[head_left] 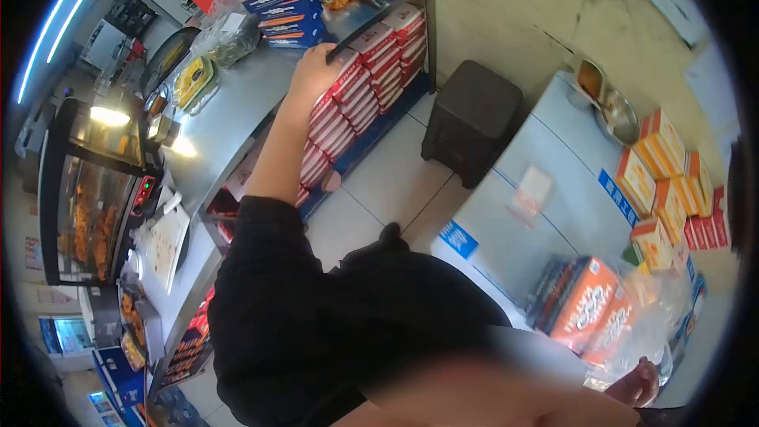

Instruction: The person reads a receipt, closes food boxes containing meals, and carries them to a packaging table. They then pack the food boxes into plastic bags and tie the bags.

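Observation:
My left hand (316, 69) reaches up the frame to the edge of a steel counter (237, 115). Its fingers are bent over that edge, right beside a stack of blue and orange printed boxes (286, 12). Low on the right is my right hand (635, 383), small and near the frame's dark border, with its fingers curled in. A clear plastic bag (652, 336) lies against it, and orange printed boxes (591, 300) are just past the bag. What the right fingers hold, if anything, is hidden.
Red and white boxes (368, 83) fill the shelf under the counter. A lit food warmer (95, 198) stands at left. A dark stool (474, 111) occupies the floor between counter and white table (506, 166). Yellow boxes (664, 158) and a metal bowl (617, 117) line the wall.

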The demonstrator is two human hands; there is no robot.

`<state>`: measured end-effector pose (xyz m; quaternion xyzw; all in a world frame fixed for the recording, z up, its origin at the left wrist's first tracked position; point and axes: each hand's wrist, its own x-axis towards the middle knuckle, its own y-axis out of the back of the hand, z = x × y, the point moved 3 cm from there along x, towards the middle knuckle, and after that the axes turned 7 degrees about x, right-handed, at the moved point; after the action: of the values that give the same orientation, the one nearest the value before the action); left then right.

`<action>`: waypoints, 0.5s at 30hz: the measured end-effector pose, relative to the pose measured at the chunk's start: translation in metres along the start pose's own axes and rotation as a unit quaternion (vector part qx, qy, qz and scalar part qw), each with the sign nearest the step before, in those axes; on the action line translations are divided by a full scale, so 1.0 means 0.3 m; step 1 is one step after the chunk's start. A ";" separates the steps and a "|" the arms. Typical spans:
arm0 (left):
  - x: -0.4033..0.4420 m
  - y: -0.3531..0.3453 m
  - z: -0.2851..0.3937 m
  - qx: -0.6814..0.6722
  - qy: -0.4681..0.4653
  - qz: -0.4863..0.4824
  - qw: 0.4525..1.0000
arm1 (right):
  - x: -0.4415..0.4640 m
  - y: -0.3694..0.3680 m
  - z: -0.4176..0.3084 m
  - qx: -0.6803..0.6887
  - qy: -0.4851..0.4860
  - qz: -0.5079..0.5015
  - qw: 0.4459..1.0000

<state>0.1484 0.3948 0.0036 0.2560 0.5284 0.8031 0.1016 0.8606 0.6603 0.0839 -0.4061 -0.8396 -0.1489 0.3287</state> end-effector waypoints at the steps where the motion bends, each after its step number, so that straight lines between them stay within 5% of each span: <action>1: 0.057 -0.008 -0.087 -0.005 0.004 -0.002 1.000 | 0.030 -0.079 0.025 -0.047 0.003 0.013 0.999; 4: 0.203 -0.004 -0.327 0.064 0.044 0.017 0.997 | 0.177 -0.373 0.106 -0.217 -0.048 0.051 0.974; 9: 0.566 0.118 -0.542 0.180 -0.070 0.232 0.953 | 0.329 -0.716 0.105 -0.339 -0.101 0.002 0.935; 15: 0.759 0.177 -0.558 0.307 -0.117 0.186 0.926 | 0.364 -0.884 0.130 -0.352 -0.172 0.014 0.920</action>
<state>-0.1260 0.3379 0.0685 0.4608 0.6762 0.5703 -0.0717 0.5876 0.5783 0.1329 -0.5267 -0.7707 -0.3581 0.0175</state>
